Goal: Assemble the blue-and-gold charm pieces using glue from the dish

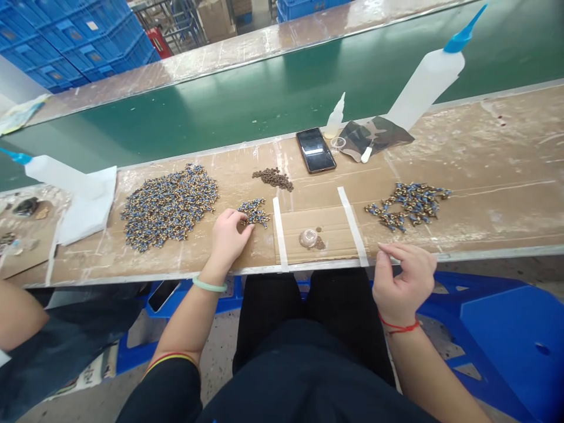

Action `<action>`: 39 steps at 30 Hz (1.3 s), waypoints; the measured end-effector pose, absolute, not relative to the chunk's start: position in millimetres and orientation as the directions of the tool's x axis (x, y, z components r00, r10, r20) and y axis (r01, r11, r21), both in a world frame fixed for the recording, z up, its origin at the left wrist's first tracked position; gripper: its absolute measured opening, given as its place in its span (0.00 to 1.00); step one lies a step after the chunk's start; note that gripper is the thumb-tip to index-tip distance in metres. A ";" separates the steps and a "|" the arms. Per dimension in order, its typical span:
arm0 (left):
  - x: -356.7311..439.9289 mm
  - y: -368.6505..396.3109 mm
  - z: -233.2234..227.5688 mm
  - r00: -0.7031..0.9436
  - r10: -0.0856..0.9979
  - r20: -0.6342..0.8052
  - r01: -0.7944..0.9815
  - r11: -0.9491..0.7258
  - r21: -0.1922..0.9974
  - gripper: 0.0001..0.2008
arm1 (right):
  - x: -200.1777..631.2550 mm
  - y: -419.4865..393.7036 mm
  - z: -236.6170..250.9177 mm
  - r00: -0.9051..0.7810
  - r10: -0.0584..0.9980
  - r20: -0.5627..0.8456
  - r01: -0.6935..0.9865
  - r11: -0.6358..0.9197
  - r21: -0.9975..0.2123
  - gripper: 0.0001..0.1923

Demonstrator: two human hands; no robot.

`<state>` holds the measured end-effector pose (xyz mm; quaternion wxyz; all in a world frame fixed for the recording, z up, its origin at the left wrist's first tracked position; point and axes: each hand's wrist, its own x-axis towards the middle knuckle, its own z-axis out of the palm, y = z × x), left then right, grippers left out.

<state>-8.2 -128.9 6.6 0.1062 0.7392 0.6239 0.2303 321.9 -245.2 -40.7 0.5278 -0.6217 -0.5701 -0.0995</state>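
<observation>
My left hand point(231, 238) is at the edge of a small pile of blue-and-gold parts point(254, 210), thumb and forefinger apart and touching it. A far larger heap of the same kind of parts point(170, 205) spreads to its left. Over the table's front edge, my right hand point(405, 276) is closed in a pinch; whatever is between the fingertips is too small to name. Beyond it lies another scattered group of these parts point(414, 202). Between my hands, a taped cardboard piece point(293, 226) bears a small round, shiny dish point(308, 238) with brown bits beside it.
Small brown discs point(274, 178) form a pile near a dark phone point(316, 151). Behind stand a small dropper bottle point(335, 117) and a large white bottle point(425, 82) with a blue nozzle. Another white bottle point(61, 176) is at left, near a neighbour's arm point(20, 317). A blue stool point(511, 341) stands right.
</observation>
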 end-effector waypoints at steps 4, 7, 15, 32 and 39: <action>-9.4 -127.4 7.6 0.116 0.977 0.181 0.875 -0.187 0.446 0.02 | 321.9 -247.3 -41.7 0.339 0.605 0.720 0.814 0.195 -0.547 0.04; -8.1 -127.6 10.2 0.108 0.977 0.182 0.862 -0.183 0.472 0.04 | 321.6 -247.3 -42.7 0.327 0.597 0.733 0.814 0.217 -0.539 0.04; -6.1 -138.7 28.3 -0.090 0.983 0.162 0.694 -0.055 0.718 0.08 | 295.4 -244.7 -9.7 0.290 0.567 0.771 0.756 0.358 -0.548 0.10; 64.7 -199.2 56.3 0.517 0.785 -0.340 -0.141 0.471 0.871 0.25 | 230.5 -229.2 19.8 0.003 0.981 0.194 -0.292 0.186 -0.938 0.06; 76.8 -202.4 54.7 0.479 0.810 -0.338 -0.234 0.488 0.841 0.24 | 231.2 -236.5 14.4 0.044 0.992 0.120 -0.407 0.128 -0.905 0.04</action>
